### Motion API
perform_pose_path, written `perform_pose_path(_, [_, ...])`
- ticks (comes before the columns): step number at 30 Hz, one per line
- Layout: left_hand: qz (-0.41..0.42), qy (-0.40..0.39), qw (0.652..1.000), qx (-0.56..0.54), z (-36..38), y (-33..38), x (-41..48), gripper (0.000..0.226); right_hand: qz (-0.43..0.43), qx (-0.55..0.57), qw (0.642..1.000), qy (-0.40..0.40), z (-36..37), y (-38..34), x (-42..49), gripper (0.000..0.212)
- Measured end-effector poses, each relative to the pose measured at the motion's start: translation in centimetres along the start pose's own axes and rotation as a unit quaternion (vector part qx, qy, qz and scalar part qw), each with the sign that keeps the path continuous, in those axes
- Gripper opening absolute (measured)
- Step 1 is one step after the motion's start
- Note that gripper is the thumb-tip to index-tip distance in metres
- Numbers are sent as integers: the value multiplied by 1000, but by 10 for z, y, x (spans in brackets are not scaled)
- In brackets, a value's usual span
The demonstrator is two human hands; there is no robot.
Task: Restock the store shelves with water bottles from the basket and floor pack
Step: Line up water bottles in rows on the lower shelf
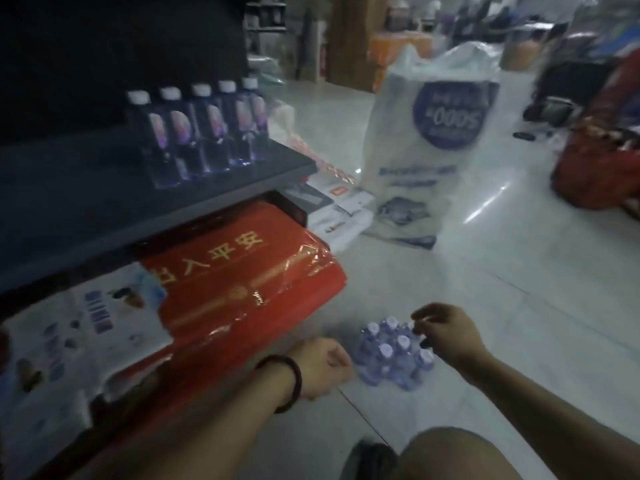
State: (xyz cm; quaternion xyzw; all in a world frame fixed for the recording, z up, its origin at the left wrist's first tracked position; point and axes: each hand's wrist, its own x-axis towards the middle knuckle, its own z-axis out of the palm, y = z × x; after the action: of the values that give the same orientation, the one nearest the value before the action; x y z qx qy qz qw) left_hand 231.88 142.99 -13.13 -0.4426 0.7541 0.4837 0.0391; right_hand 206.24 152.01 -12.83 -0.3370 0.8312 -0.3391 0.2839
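A pack of small water bottles [393,355] with white caps stands on the floor in front of me. My right hand [446,332] hovers over its right side, fingers curled down onto the bottle tops; whether they grip one is unclear. My left hand [323,367], with a dark band on the wrist, is loosely curled just left of the pack and holds nothing. Several water bottles [201,131] stand in a row on the dark shelf [104,202] at upper left.
Red and white flat packages [242,282] lie under the shelf and jut onto the floor. A tall white plastic sack [429,143] stands beyond them. A red bag [599,157] sits at far right. My knee [460,455] is at the bottom edge.
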Motion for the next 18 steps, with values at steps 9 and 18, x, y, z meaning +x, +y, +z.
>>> perform_pose_path(9, [-86, 111, 988, -63, 133, -11, 140, 40, 196, -21, 980, -25, 53, 180, 61, 37])
perform_pose_path(18, [-156, 250, 942, -159, 218, -19, 229, 79, 111, -2, 994, -25, 91, 214, 108, 76])
